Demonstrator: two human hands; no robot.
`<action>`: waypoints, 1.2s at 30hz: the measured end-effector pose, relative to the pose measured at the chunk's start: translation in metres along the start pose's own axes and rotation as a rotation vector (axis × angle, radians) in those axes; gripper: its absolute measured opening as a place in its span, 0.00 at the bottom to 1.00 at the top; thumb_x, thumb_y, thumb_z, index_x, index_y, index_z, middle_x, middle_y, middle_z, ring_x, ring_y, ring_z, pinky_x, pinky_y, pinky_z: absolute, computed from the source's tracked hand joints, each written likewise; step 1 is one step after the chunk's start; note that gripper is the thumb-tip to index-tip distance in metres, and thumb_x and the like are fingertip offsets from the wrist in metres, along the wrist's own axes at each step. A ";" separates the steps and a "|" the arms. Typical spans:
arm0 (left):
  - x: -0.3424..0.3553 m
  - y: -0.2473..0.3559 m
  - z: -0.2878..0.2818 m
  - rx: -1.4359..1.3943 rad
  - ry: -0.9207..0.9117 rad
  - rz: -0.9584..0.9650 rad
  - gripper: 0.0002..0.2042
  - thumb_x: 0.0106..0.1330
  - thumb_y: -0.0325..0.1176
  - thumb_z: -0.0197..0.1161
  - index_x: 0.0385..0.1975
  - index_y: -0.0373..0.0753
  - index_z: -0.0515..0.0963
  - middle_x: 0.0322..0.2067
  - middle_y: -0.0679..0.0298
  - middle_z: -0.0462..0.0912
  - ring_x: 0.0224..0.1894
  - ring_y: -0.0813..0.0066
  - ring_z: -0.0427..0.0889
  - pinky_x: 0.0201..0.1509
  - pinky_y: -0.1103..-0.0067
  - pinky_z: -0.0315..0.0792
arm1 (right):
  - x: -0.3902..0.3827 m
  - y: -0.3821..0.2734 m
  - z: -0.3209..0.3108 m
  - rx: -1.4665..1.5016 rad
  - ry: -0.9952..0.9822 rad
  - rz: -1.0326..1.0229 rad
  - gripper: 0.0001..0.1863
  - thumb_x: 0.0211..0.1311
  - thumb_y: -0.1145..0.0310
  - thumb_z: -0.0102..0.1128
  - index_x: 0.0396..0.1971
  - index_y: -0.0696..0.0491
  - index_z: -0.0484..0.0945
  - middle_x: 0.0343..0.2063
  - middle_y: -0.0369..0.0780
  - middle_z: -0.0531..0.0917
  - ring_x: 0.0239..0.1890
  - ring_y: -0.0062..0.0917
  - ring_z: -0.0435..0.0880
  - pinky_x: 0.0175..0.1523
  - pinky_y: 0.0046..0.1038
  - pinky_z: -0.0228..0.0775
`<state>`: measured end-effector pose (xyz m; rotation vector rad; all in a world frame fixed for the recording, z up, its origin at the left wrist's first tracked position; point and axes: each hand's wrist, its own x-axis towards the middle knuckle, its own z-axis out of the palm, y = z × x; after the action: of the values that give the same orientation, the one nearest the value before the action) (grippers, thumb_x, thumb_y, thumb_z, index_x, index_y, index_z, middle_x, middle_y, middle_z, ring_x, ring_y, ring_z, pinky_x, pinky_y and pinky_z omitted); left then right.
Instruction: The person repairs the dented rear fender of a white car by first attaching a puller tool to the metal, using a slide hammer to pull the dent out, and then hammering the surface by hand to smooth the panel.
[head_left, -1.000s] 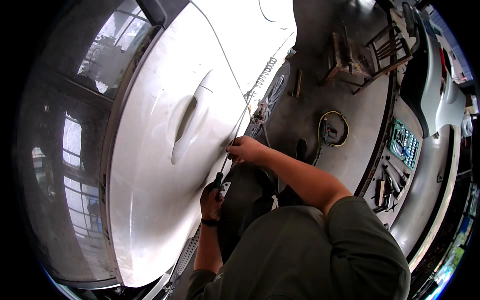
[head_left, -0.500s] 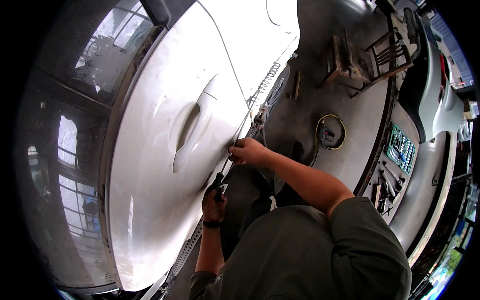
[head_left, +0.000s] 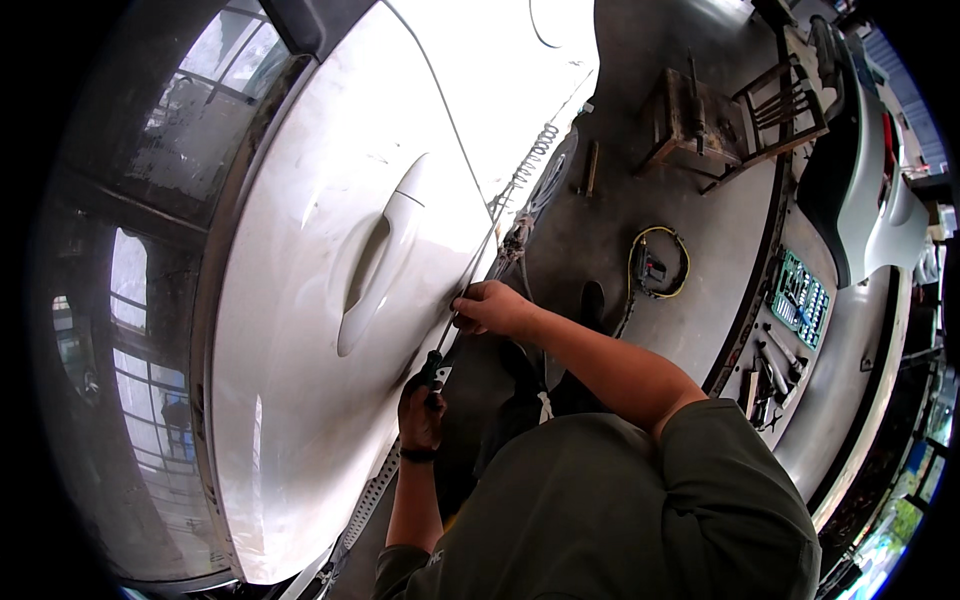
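Beside the white car door (head_left: 290, 380) with its handle (head_left: 405, 225), my left hand (head_left: 420, 420) is closed round the dark handle of a long-shafted tool (head_left: 431, 365), probably a screwdriver. My right hand (head_left: 483, 308) is closed higher up, fingers pinched at the thin metal shaft along the door's edge; exactly what the fingertips grip is partly hidden. Above it a thin cord (head_left: 450, 120) crosses the white panel, and a coiled wire (head_left: 540, 145) runs along the edge. A dirty metal fitting (head_left: 517, 240) sits just beyond my right hand, in front of a wheel.
Dark floor (head_left: 615, 130) lies to the right, with a wooden chair (head_left: 705, 120), a short bar (head_left: 590, 167) and a yellow-edged coil with a device (head_left: 652, 265). Farther right are a socket set (head_left: 798, 295), loose hand tools (head_left: 775, 375) and detached body panels (head_left: 865, 180).
The view has shifted slightly. Both hands keep nearly the same grip and place along the door edge, with only small movements.
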<state>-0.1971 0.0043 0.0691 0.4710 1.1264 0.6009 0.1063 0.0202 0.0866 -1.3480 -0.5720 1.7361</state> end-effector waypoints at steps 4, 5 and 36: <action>-0.002 0.002 0.002 0.118 -0.008 0.085 0.15 0.73 0.32 0.62 0.56 0.36 0.76 0.39 0.62 0.84 0.29 0.79 0.79 0.33 0.81 0.73 | -0.001 -0.001 0.002 0.031 -0.005 0.023 0.18 0.78 0.58 0.60 0.47 0.61 0.82 0.37 0.42 0.90 0.36 0.25 0.89 0.43 0.30 0.82; -0.003 0.003 0.003 0.161 0.000 0.111 0.15 0.73 0.31 0.63 0.57 0.35 0.76 0.39 0.62 0.84 0.29 0.80 0.79 0.32 0.81 0.73 | 0.001 0.000 0.002 0.032 -0.006 0.023 0.18 0.78 0.58 0.60 0.47 0.61 0.82 0.37 0.42 0.90 0.36 0.25 0.89 0.43 0.30 0.82; -0.004 0.027 0.048 1.382 0.018 0.714 0.25 0.64 0.24 0.66 0.63 0.32 0.76 0.54 0.47 0.85 0.52 0.52 0.86 0.60 0.65 0.79 | 0.009 0.014 -0.005 0.153 -0.060 0.000 0.20 0.80 0.57 0.55 0.52 0.62 0.81 0.40 0.45 0.91 0.40 0.28 0.92 0.43 0.29 0.82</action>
<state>-0.1587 0.0194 0.1062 2.1117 1.2597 0.3286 0.1060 0.0194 0.0692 -1.1926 -0.4621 1.7874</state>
